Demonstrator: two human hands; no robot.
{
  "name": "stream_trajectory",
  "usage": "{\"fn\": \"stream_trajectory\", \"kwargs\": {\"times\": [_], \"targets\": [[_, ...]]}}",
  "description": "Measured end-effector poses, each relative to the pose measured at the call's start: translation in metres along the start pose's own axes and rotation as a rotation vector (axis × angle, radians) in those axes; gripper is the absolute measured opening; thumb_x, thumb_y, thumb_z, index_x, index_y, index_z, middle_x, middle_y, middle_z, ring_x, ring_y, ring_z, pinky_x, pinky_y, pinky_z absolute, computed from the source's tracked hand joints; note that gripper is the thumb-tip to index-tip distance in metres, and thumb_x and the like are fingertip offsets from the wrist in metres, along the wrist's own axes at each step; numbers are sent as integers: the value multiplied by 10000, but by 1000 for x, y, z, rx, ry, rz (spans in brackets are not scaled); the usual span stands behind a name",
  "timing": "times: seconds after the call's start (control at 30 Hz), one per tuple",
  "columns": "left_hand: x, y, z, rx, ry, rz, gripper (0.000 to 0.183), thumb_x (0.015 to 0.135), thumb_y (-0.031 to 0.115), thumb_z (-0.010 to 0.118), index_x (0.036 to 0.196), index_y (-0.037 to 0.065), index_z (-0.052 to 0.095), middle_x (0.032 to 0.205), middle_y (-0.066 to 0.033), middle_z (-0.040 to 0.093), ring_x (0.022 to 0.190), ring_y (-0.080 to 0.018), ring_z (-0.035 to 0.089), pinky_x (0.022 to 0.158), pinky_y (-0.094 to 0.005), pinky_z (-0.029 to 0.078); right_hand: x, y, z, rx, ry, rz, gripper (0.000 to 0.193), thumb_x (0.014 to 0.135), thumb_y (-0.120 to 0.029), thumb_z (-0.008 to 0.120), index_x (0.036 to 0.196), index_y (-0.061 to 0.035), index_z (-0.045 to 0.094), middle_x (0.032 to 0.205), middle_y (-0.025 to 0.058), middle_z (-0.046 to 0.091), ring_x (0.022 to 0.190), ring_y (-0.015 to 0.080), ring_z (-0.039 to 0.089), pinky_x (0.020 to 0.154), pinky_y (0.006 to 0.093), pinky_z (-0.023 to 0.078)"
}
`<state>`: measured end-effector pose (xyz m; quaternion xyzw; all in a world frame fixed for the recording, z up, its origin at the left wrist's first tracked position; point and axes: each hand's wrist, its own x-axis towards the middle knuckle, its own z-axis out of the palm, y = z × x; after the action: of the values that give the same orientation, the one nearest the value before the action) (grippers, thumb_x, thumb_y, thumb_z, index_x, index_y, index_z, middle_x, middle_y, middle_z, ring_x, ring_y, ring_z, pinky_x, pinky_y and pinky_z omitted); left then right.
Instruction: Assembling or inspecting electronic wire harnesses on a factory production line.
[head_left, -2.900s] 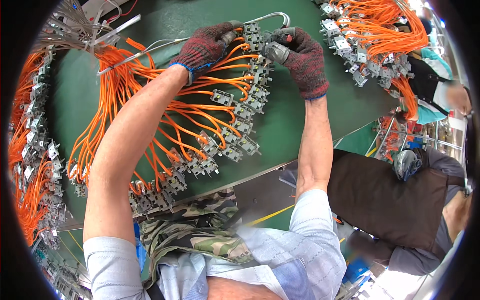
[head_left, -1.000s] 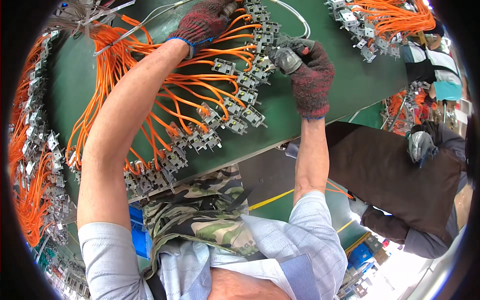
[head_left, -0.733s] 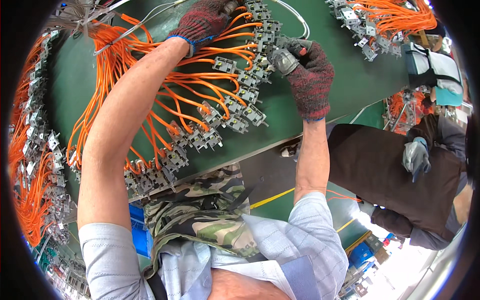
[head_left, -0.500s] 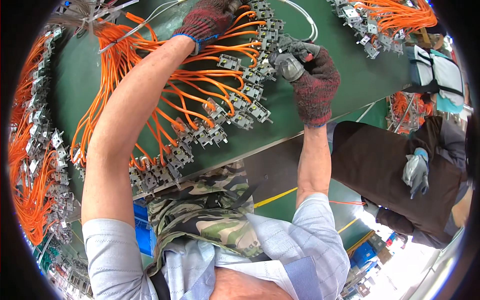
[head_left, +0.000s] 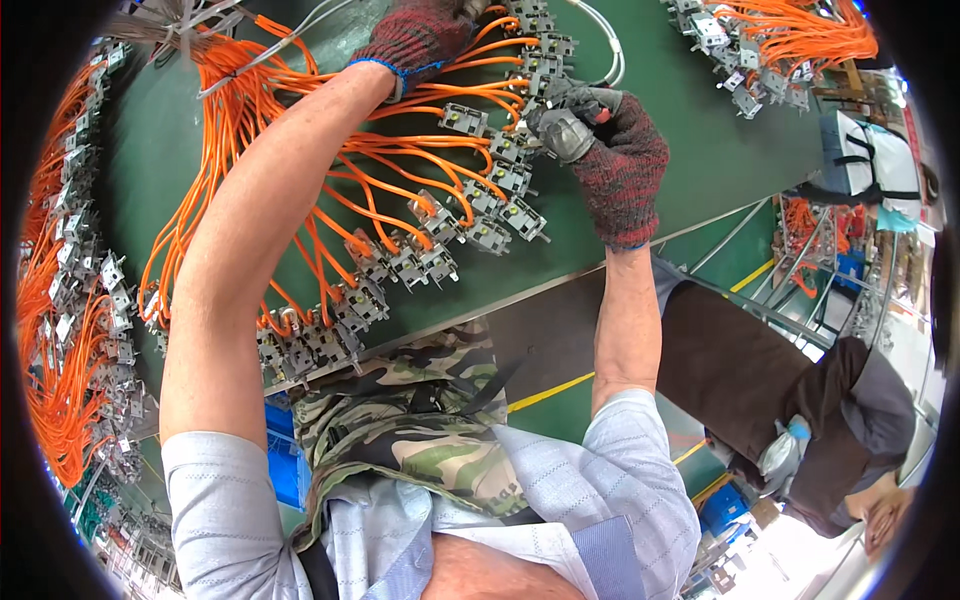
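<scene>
So, left hand [head_left: 425,35]: knit glove, up at the top edge of the frame, right over the orange wires. Fingers look curled, but I honestly can't tell if they're pinching anything.
Right hand [head_left: 612,150]: same kind of glove, right of top centre, fingertips up against the row of blocks. Fingers bent and bunched close together; can't make out whether one's actually gripped. Something red shows by the fingers, too small to name.
Blocks [head_left: 518,218]: grey metal things, curving from the top centre down to the lower left of centre.
Wires [head_left: 375,148]: orange, fanning from upper left out to the blocks, partly behind the left forearm.
Pale cable [head_left: 612,55]: looped just above the right hand.
Table [head_left: 715,150]: green top, under all that.
Other bundles: orange too, one pile [head_left: 75,225] along the left edge, another batch [head_left: 800,30] at upper right.
Co-worker [head_left: 735,335]: brown clothing, lower right, with a gloved hand [head_left: 783,452] against it.
</scene>
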<state>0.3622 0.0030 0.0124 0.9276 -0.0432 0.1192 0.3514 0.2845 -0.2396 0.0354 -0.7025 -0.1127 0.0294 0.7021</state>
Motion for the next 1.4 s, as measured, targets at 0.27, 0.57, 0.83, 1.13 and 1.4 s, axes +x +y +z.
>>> {"fn": "stream_trajectory", "kwargs": {"times": [0.27,0.57,0.83,1.13,1.4], "targets": [[-26,4,-57,60,-196,-6,545,1066,452,505,1459,80,573,1421,-230,622,1304,-426,592,1098,-481,457,4,-7,-2,-96,-6,29,306,843,-52,861,1100,26,713,991,55,735,884,106,681,814,292,601],[-150,2,-108,300,-409,93,675,1046,540,523,1558,106,455,1611,-257,403,1486,-473,375,1207,-554,327,38,-17,38,-1,-52,30,273,835,-65,853,1057,10,712,902,23,694,766,103,681,659,270,595],[-150,-13,-100,356,-448,98,690,1058,528,499,1611,132,389,1691,-227,289,1564,-447,246,1274,-548,188,38,-17,48,-186,-99,85,318,789,-148,904,1038,-35,742,921,19,732,777,99,698,619,275,600],[-144,-7,-100,387,-602,18,745,1065,591,433,1663,167,304,1734,-209,185,1608,-399,144,1291,-571,78,39,-12,33,-95,-143,50,278,823,-166,871,1041,-49,744,838,9,719,743,99,685,624,276,585],[-143,-9,-99,374,-593,26,737,1066,584,445,1662,170,313,1742,-188,173,1613,-359,155,1286,-557,95,-2,-4,-16,-44,-40,-25,260,824,-132,866,1023,-21,740,877,-14,690,769,77,626,691,268,551]]}}
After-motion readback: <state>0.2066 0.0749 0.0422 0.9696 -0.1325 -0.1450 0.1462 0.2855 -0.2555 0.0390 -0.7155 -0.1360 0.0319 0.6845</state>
